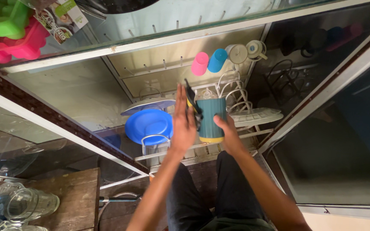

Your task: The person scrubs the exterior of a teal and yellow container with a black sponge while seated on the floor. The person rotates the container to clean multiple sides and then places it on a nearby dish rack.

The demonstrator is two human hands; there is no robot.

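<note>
a glass cupboard with a wire dish rack [236, 92] inside. at its middle, the right hand [228, 132] wraps its fingers around a teal cup [211, 119]. at 9 o'clock the left hand [183, 124], fingers flat and together, half hides a dark thing i cannot make out. further left stands a blue plate [148, 124].
</note>
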